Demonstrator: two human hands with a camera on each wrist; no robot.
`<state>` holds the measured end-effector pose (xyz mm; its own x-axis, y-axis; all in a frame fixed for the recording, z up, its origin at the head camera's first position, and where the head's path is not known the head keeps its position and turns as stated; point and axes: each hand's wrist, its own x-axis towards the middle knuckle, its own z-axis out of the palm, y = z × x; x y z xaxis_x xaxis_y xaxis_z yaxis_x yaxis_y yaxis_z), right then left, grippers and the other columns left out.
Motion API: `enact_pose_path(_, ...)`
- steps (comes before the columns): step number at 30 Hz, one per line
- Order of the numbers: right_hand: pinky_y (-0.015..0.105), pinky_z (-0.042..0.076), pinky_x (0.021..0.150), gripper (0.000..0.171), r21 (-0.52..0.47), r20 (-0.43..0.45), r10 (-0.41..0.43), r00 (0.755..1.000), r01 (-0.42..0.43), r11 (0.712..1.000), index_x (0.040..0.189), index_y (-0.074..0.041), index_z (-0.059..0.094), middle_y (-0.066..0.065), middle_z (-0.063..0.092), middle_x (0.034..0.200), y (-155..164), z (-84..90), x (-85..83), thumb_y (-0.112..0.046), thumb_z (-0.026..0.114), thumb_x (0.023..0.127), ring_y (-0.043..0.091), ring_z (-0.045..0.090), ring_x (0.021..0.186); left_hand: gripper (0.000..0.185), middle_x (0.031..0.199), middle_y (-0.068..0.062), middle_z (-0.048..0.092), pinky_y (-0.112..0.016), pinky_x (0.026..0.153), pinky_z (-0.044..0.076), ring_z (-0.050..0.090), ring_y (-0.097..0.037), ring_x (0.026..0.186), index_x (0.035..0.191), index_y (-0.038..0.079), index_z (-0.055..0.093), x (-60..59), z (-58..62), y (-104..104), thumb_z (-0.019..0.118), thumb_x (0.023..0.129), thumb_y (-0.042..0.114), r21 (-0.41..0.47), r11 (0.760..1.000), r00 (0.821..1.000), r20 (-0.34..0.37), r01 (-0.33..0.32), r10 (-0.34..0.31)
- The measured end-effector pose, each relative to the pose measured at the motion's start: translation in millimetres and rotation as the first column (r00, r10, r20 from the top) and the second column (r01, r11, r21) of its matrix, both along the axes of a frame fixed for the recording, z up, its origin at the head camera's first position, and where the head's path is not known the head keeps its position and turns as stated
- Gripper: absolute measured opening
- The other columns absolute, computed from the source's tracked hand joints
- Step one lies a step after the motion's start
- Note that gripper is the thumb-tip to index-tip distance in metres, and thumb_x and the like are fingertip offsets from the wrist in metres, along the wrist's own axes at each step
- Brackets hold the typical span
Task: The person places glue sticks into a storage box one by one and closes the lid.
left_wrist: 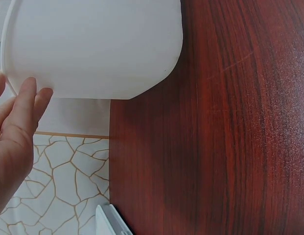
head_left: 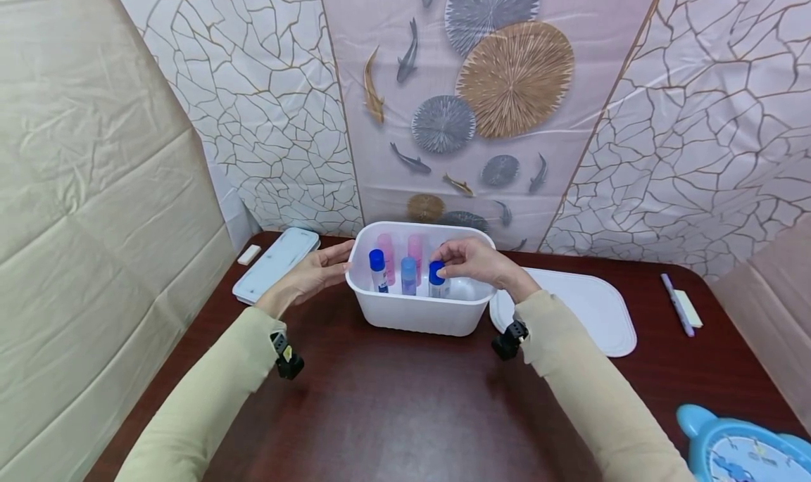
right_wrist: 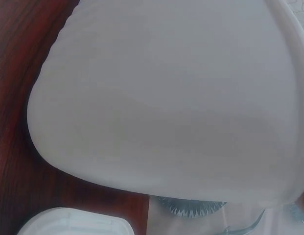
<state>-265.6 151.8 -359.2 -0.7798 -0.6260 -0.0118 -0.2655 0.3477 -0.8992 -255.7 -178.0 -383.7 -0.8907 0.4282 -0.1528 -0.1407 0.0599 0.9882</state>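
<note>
A white plastic bin [head_left: 420, 314] stands at the back of the table. Inside it, upright, are a dark-blue-capped glue stick [head_left: 378, 271] at the left, a light-blue-capped stick [head_left: 408, 276] in the middle and two pink sticks [head_left: 415, 250] behind. My right hand [head_left: 472, 262] reaches over the right rim and pinches another dark-blue-capped glue stick [head_left: 436, 272] by its cap, inside the bin. At the left end, my left hand [head_left: 315, 274] touches the bin's rim and outer wall with fairly straight fingers. In the left wrist view its fingertips [left_wrist: 28, 84] lie against the white wall.
A white lid [head_left: 586, 313] lies flat to the right, partly behind the bin. Pale boxes [head_left: 272, 267] and a small white block [head_left: 249, 255] are at the back left. A purple pen [head_left: 678, 305], a pale block [head_left: 689, 309] and a blue clock [head_left: 747, 447] sit at the right.
</note>
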Motion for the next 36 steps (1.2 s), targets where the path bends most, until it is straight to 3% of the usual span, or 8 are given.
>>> enact_pose_path(10, 0.034, 0.054, 0.088, 0.027, 0.112, 0.033, 0.019, 0.999, -0.022, 0.994, 0.113, 0.006, 0.061, 0.019, 0.065, 0.109, 2, 3.7, 0.9, 0.000, 0.064, 0.087, 0.022, 0.063, 0.098, 0.060, 0.153, -0.013, 0.028, -0.033, 0.103, 0.042, 0.034, -0.028, 0.137, 0.149, 0.006, 0.024, 0.0, 1.2, 1, 0.051, 0.096, 0.004, -0.001, 1.000, 1.000, -0.011, 0.010, -0.010)
enact_pose_path(22, 0.034, 0.053, 0.090, 0.032, 0.109, 0.034, 0.055, 0.998, -0.058, 0.992, 0.119, 0.011, 0.056, 0.027, 0.059, 0.118, 5, 6.1, 3.9, 0.001, 0.061, 0.088, 0.030, 0.059, 0.107, 0.059, 0.153, -0.014, 0.028, -0.032, 0.101, 0.043, 0.034, -0.029, 0.136, 0.149, 0.005, 0.025, 0.6, 0.8, 0, 0.051, 0.096, 0.003, 0.005, 1.000, 1.000, -0.007, -0.001, 0.001)
enact_pose_path(28, 0.039, 0.051, 0.094, 0.033, 0.101, -0.026, 0.043, 0.999, -0.040, 0.994, 0.119, 0.012, 0.055, 0.030, 0.057, 0.121, 5, 6.4, 6.8, 0.000, 0.061, 0.089, 0.035, 0.057, 0.112, 0.059, 0.152, -0.013, 0.029, -0.031, 0.101, 0.044, 0.035, -0.029, 0.136, 0.149, 0.006, 0.026, 0.4, -0.8, 1, 0.051, 0.095, 0.002, -0.005, 1.000, 1.000, -0.003, -0.011, 0.011)
enact_pose_path(33, 0.031, 0.053, 0.089, 0.030, 0.010, -0.110, -0.099, 0.989, 0.100, 0.995, 0.118, 0.007, 0.058, 0.027, 0.061, 0.117, 13, 10.1, 12.4, -0.002, 0.062, 0.089, 0.028, 0.062, 0.107, 0.059, 0.153, -0.014, 0.029, -0.032, 0.101, 0.044, 0.035, -0.029, 0.136, 0.149, 0.005, 0.026, 0.5, -1.4, 1, 0.051, 0.095, 0.002, -0.002, 1.000, 1.000, -0.007, -0.013, 0.013)
enact_pose_path(36, 0.022, 0.054, 0.081, 0.031, -0.129, -0.125, -0.239, 0.963, 0.223, 0.966, 0.118, 0.008, 0.058, 0.024, 0.063, 0.113, 26, 11.0, 16.1, -0.002, 0.061, 0.089, 0.014, 0.063, 0.097, 0.059, 0.153, -0.014, 0.028, -0.032, 0.101, 0.044, 0.035, -0.029, 0.136, 0.149, 0.005, 0.025, 0.3, -1.0, 0, 0.050, 0.096, 0.002, 0.009, 1.000, 1.000, -0.008, -0.006, 0.006)
